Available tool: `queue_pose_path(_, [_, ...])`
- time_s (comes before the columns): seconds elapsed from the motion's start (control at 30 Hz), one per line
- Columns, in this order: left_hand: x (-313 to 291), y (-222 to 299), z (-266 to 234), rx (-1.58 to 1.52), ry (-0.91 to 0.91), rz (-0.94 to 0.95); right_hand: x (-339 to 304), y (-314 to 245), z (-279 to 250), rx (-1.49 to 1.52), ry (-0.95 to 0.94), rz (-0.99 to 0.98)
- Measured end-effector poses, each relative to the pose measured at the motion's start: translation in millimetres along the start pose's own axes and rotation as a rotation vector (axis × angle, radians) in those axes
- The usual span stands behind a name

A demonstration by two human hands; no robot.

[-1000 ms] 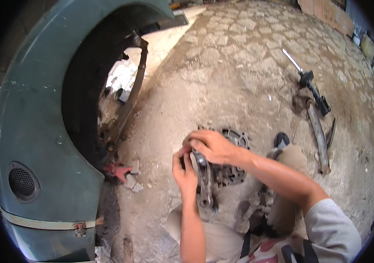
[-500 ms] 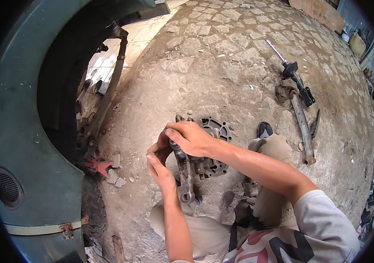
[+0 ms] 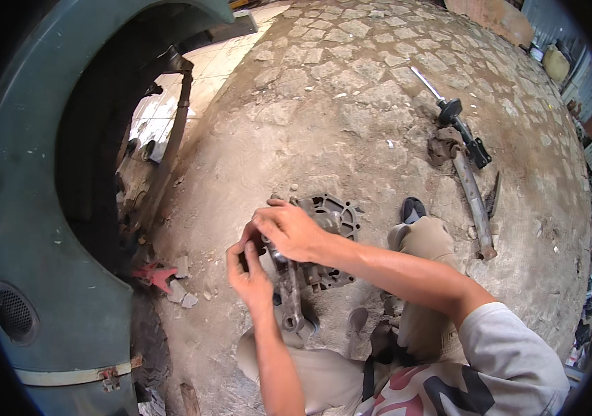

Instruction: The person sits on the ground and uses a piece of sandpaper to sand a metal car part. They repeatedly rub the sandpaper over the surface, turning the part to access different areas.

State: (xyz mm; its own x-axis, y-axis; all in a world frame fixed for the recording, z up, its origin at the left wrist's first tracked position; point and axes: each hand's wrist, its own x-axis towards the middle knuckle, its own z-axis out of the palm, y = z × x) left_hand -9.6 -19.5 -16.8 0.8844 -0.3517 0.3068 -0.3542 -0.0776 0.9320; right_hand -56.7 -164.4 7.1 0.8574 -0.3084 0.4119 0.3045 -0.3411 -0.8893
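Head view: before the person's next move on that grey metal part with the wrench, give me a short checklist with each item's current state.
1. Both hands on the work: ok. The left hand and right hand meet at the top of the wrench.
2. Metal part supported: ok, it rests on the stone ground.
3. Wrench head seated on a bolt: cannot tell, the hands cover it.
4. Part braced against turning: cannot tell.
5. Spare long tools within reach: not ok, they lie well beyond the right knee.
6. Ground tidy near the red piece: not ok, loose rubble beside it.
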Motion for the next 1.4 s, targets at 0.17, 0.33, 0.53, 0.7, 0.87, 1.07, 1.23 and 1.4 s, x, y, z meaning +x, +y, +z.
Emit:
queue_pose_path(0.17, [0.5,0.7,-4.5,0.010,0.028,0.022,4.7,-1.7,-0.7,-0.002,-0.042,0.014])
queue_pose_path(0.33, [-1.0,6.0,-9.4,0.001,0.015,0.043,6.0,-4.1,0.8,-0.009,-0.037,-0.062])
queue_pose_path(0.53, [-0.9,8.6,0.9,-0.046,0.051,0.001,0.8,-2.4,4.8,-0.051,0.009,0.039])
queue_pose_path(0.7, [1.9,4.2,-0.2,-0.013,-0.025,-0.038,1.9,2.7,-8.1,0.010,-0.081,0.041])
queue_pose_path(0.87, [0.5,7.6,1.8,-0.026,-0.060,-0.041,0.9,-5.0,-7.2,-0.009,-0.025,0.030])
queue_pose_path(1.07, [2.4,7.0,2.6,-0.138,-0.112,-0.086,0.1,-3.6,-23.3,0.023,0.029,0.027])
queue_pose_path(1.23, [5.9,-0.5,0.9,-0.072,-0.090,0.000,-9.7,-17.0,-45.4,-0.145,-0.020,0.048])
queue_pose_path(1.4, [8.8,-1.0,3.8,-0.021,-0.079,0.005,-12.7,-8.4,-48.0,-0.297,0.034,-0.058])
